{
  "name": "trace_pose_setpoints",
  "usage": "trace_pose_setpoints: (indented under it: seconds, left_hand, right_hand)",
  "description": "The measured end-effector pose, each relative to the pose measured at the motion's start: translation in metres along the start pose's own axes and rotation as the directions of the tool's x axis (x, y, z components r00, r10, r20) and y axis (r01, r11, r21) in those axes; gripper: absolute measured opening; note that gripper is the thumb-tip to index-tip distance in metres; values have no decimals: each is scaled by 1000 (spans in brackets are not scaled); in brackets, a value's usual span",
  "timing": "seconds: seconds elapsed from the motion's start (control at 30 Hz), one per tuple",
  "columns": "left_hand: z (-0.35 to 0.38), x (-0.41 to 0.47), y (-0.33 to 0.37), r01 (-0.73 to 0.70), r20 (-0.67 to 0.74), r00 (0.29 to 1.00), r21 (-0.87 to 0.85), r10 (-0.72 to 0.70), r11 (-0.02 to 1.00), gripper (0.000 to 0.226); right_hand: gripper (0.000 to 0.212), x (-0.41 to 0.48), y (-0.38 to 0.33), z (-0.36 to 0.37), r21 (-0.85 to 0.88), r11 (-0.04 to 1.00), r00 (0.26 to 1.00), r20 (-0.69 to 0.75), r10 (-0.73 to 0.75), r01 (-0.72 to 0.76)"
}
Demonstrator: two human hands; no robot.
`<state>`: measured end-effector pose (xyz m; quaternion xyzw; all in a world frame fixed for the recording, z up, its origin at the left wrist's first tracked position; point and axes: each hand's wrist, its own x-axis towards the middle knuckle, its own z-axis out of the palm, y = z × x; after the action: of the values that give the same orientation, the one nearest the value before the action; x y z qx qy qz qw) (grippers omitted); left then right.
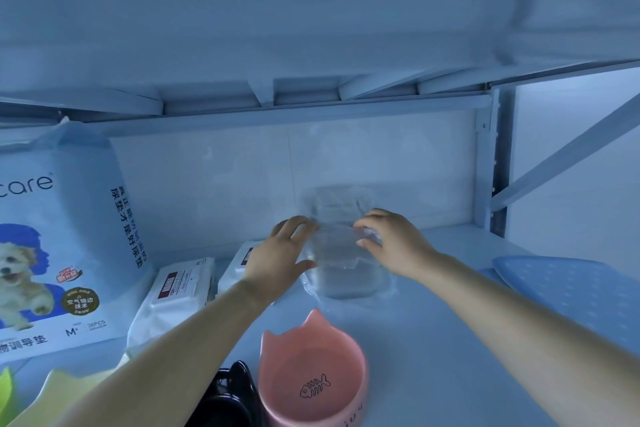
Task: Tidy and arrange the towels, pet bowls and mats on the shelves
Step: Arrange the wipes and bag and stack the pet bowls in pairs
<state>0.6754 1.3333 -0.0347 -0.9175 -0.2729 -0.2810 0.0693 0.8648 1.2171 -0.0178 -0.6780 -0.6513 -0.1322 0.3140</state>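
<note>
A clear plastic-wrapped pack (343,270) lies on the white shelf (433,340), with another like it (341,203) standing behind against the back wall. My left hand (280,253) holds the pack's left side, thumb in front and fingers over its top edge. My right hand (388,239) pinches the wrap at its top right. A pink cat-eared pet bowl (311,381) with a fishbone drawing stands near the front. A blue dotted mat (571,291) lies at the right.
A big bag of pet pads (59,236) stands at the left. Two white wipe packs (176,291) (239,263) lie beside it. A black bowl (228,399) and yellow-green cloths (52,392) sit at the front left. The upper shelf (311,107) hangs low overhead.
</note>
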Motion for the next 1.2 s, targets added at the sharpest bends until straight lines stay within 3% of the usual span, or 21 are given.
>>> trace_pose_setpoints:
  seconds: [0.2,0.43,0.73,0.87,0.97,1.1,1.2]
  left_hand:
    - [6,-9,0,-151,-20,988,13,151,988,73]
    - [11,-9,8,-134,-92,988,-115,124,984,56]
    - [6,-15,18,-148,-34,989,-54,146,988,64]
    - [-4,-21,21,-119,35,992,-72,122,990,68]
    - [-17,-35,24,-72,-4,997,-144,72,987,62]
    - [-39,-68,23,42,-107,992,-229,-68,973,58]
    - [-52,-95,30,115,-92,985,-275,-145,955,53]
  right_hand:
    - [45,-23,14,1,-30,999,999,-47,13,-14]
    - [56,-32,10,12,-90,994,998,-33,62,-65]
    - [68,-36,-2,7,-208,969,982,108,157,-132]
    - [70,-38,-8,-4,-244,963,972,176,156,-110]
    - [73,-40,-10,-14,-231,969,971,194,138,-91]
    - [77,-48,-16,-36,-167,986,996,85,16,-1]
    - [72,-61,-34,-51,-110,992,997,62,-53,60]
